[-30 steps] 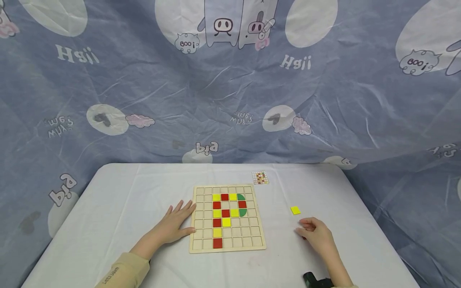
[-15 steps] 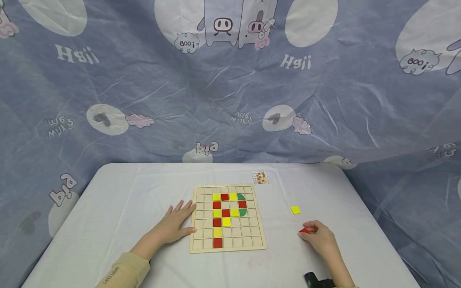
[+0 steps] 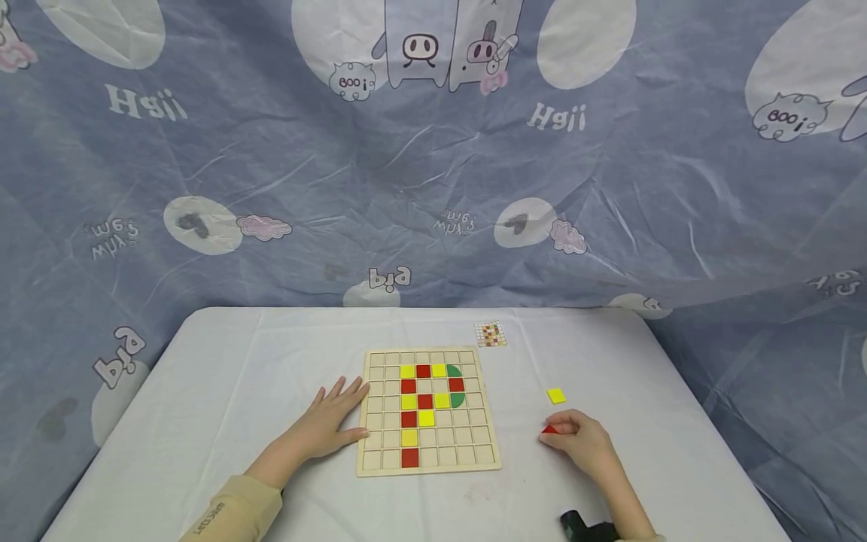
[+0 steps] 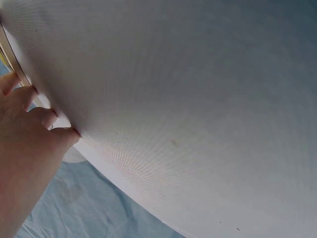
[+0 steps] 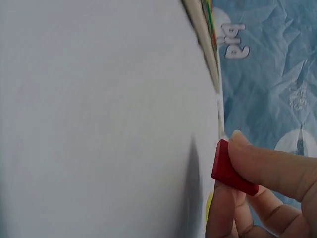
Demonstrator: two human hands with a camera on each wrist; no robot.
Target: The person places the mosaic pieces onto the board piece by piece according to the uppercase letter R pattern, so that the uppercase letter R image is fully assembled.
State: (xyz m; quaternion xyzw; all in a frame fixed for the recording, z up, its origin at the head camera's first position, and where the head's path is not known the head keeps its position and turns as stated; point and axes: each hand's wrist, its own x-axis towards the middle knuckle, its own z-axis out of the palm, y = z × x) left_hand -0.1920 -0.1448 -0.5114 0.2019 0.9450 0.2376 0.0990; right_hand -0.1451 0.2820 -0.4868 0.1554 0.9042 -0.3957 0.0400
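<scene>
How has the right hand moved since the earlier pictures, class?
Yes. The right hand, pinching a red tile, has shifted left toward the wooden grid board.

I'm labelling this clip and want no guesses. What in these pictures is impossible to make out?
- Small pattern card, head view: its grid is too small to read.
- Red tile, right wrist view: fingers cover part of it, so its full shape is unclear.
- Wooden board, left wrist view: cut off by the frame edge.

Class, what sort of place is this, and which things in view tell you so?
Probably a makeshift recording corner: a white-covered table backed by a hung cartoon-print blue sheet, bearing a wooden grid board of coloured tiles. The right hand pinches a red tile.
</scene>
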